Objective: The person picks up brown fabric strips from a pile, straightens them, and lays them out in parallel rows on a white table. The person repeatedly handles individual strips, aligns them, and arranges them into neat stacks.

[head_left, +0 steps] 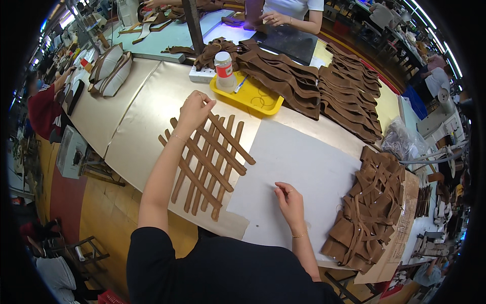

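Several narrow brown strips [215, 152] lie crisscrossed in a lattice on the pale table, in front and to the left. My left hand [194, 112] is over the far edge of this lattice. Its fingers are drawn together just beside the far end of one strip; whatever they may pinch is hidden. To the right, my right hand [291, 203] hovers above a light grey sheet [304, 152]. Its fingers are loosely bent, the index and thumb slightly apart, and nothing shows between them.
Beyond my left hand sits a yellow tray [268, 107] with a white-lidded bottle [224, 68] and a pen. Layered brown pieces [344, 86] spread across the far right. Nearer, a pile of brown strapped pieces [367, 213] rests at the right edge. Another person's hand [276, 19] works across the table.
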`<action>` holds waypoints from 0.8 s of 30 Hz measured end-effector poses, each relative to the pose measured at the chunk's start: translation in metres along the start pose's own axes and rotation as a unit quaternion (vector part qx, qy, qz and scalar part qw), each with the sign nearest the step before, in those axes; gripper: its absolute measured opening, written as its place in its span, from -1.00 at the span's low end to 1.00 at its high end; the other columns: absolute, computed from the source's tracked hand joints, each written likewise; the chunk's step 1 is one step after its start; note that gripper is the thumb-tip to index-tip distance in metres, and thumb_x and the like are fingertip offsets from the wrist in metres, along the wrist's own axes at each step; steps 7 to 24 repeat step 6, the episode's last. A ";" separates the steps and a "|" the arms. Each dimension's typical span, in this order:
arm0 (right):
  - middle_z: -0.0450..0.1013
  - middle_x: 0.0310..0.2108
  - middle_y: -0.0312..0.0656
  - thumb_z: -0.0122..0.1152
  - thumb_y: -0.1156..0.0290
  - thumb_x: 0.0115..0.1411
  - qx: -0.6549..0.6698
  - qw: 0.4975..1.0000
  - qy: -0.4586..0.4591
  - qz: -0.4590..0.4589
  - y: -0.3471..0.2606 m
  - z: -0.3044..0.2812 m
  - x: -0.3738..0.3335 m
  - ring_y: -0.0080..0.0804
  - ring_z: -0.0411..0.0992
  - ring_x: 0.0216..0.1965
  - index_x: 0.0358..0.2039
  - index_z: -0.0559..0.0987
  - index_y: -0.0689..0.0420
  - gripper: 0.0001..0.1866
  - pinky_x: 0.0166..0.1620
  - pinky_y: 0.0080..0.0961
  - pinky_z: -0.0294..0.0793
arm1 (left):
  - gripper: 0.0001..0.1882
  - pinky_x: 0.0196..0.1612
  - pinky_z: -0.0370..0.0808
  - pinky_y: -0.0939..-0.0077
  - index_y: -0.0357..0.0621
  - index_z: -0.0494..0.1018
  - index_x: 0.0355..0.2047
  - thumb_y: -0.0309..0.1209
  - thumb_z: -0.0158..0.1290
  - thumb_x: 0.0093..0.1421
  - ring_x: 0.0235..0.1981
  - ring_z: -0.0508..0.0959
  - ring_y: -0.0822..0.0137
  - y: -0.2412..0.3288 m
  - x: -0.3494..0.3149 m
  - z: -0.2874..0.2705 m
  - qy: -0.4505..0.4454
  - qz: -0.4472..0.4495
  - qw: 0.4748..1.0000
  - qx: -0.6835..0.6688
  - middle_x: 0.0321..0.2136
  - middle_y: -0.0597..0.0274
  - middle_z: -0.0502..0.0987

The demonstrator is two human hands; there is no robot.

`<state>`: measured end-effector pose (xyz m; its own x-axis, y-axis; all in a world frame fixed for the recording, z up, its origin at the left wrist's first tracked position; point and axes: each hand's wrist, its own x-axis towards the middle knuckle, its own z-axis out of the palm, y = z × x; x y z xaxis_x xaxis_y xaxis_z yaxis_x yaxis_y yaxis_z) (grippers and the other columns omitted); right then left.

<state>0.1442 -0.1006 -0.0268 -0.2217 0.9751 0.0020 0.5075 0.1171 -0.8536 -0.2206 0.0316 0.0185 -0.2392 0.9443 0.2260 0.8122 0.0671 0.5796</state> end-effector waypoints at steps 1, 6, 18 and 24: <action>0.58 -0.34 -0.18 0.17 0.46 0.25 -0.003 1.000 -0.001 -0.004 -0.004 -0.005 0.000 -0.48 0.53 -0.35 -0.14 0.60 0.21 -0.81 -0.26 -0.61 0.49 | -0.78 -0.16 0.45 0.45 -0.24 0.52 -0.29 -0.33 0.18 0.18 -0.26 0.53 0.33 0.016 -0.003 -0.008 0.001 -0.001 0.998 -0.066 -0.31 0.19 0.53; 0.56 -0.36 -0.18 0.18 0.49 0.22 -0.072 0.987 0.050 -0.137 -0.041 -0.091 0.039 -0.40 0.53 -0.35 -0.21 0.62 0.16 -0.86 -0.24 -0.58 0.50 | -0.77 -0.08 0.41 0.68 -0.13 0.55 -0.11 -0.34 0.12 0.25 -0.13 0.51 0.48 0.098 -0.010 -0.129 0.090 0.123 0.923 -0.353 -0.19 0.21 0.59; 0.56 -0.36 -0.18 0.18 0.49 0.22 -0.072 0.987 0.050 -0.137 -0.041 -0.091 0.039 -0.40 0.53 -0.35 -0.21 0.62 0.16 -0.86 -0.24 -0.58 0.50 | -0.77 -0.08 0.41 0.68 -0.13 0.55 -0.11 -0.34 0.12 0.25 -0.13 0.51 0.48 0.098 -0.010 -0.129 0.090 0.123 0.923 -0.353 -0.19 0.21 0.59; 0.56 -0.36 -0.18 0.18 0.49 0.22 -0.072 0.987 0.050 -0.137 -0.041 -0.091 0.039 -0.40 0.53 -0.35 -0.21 0.62 0.16 -0.86 -0.24 -0.58 0.50 | -0.77 -0.08 0.41 0.68 -0.13 0.55 -0.11 -0.34 0.12 0.25 -0.13 0.51 0.48 0.098 -0.010 -0.129 0.090 0.123 0.923 -0.353 -0.19 0.21 0.59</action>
